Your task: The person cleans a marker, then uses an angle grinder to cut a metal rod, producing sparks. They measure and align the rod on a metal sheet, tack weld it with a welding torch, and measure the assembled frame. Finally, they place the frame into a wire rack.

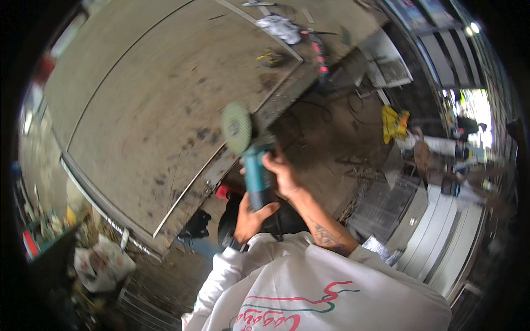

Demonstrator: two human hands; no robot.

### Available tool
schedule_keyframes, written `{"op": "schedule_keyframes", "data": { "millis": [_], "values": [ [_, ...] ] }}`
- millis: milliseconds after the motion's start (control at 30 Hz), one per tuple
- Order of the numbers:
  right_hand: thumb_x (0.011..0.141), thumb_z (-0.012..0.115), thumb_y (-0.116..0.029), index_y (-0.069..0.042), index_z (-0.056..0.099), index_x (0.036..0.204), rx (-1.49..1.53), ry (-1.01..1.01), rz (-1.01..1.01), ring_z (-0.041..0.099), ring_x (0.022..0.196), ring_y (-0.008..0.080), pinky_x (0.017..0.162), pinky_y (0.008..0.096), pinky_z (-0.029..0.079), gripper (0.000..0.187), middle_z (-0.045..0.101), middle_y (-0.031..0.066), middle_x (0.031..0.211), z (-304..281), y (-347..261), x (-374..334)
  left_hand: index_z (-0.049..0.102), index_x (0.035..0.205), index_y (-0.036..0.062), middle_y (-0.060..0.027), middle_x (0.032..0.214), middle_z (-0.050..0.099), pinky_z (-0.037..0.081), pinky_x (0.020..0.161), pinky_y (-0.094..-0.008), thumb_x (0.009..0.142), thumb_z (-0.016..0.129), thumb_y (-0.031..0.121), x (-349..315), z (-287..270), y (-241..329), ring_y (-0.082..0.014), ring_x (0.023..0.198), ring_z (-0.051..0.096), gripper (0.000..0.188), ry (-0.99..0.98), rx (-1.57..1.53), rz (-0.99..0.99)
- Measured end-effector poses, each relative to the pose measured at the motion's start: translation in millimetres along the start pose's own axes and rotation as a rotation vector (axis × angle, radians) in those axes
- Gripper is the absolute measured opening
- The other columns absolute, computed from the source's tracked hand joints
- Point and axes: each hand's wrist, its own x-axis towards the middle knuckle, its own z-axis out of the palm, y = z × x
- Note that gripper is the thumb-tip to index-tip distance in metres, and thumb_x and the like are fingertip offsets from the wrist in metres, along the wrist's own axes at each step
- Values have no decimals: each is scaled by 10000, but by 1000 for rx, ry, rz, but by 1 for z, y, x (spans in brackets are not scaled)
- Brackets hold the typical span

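"While left hand [249, 222] and right hand [286, 177] clasp it, how's the angle grinder [255, 174]?"

"Teal and black, pale-green flap disc [236, 128], by the table's [127, 110] near edge."

"Around?"

"Stained tabletop, thin metal frame [189, 192], cluttered workshop."

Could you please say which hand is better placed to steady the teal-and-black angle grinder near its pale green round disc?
Probably the right hand: it holds the grinder nearer the disc, while the left hand is lower, around its black rear part.

A thin frame [185, 197] lies on the table [127, 127]; toward the table's right end rest a silvery bundle [280, 28], a yellow-dark object [269, 57] and a red-black tool [318, 52].
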Motion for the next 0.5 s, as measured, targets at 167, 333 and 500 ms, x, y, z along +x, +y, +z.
{"op": "schedule_keyframes", "data": {
  "millis": [167, 333, 500],
  "values": [
    [1004, 731, -284, -127, 373, 1576, 98, 62, -61, 571, 1161, 156, 1030, 323, 471, 692, 593, 60, 1310, 28, 15, -8, 629, 1216, -22, -105, 1016, 753, 579, 842, -337, 864, 841, 147, -24, -18, 10, -190, 911, 719, 445, 4, 149, -88],
    [985, 727, -451, -75, 353, 1614, -116, 234, -191, 511, 1316, 233, 1138, 354, 384, 823, 557, 121, 1442, 32, 9, -14, 589, 1325, -18, -78, 1129, 699, 531, 886, -327, 845, 831, 176, -30, -3, 12, -181, 964, 663, 572, 65, 177, -7],
    [993, 709, -491, -98, 372, 1597, -72, 403, -218, 490, 1344, 239, 1144, 353, 361, 796, 545, 131, 1464, 13, -36, -52, 591, 1337, -17, -68, 1113, 705, 538, 868, -328, 856, 796, 161, -20, 31, 20, -184, 938, 675, 553, -158, 275, 45]
  ]
}}
